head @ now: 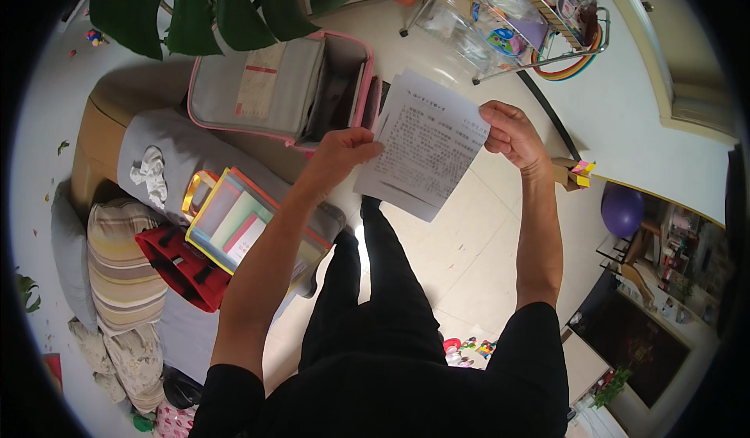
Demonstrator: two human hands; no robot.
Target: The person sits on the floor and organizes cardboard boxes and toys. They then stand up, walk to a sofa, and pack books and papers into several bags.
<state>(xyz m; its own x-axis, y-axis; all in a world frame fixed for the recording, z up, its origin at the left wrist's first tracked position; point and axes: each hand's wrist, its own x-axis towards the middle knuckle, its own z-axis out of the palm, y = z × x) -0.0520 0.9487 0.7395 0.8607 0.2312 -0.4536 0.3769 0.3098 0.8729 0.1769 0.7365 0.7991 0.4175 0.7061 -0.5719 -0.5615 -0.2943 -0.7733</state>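
Note:
Printed paper sheets (pixel 425 145) are held up in front of me between both hands. My left hand (pixel 345 151) pinches their left edge between thumb and fingers. At the upper right corner, my right hand (pixel 510 133) grips them with curled fingers. Print covers the top sheet, and a second sheet's edge shows behind it. Just beyond my left hand, an open grey bag with pink trim (pixel 258 89) rests at the sofa's end. Nearer my left forearm lies a clear file bag with a yellow and orange edge (pixel 234 215), with booklets inside, beside a red fabric bag (pixel 181 268).
A sofa with a grey cover (pixel 158 151) runs along the left, bearing crumpled tissue (pixel 151 175) and striped cushions (pixel 126 262). Large plant leaves (pixel 234 10) overhang the top. A loaded wheeled rack (pixel 498 33) stands at upper right; a purple balloon (pixel 622 210) is at right. Small toys (pixel 469 350) lie on the floor.

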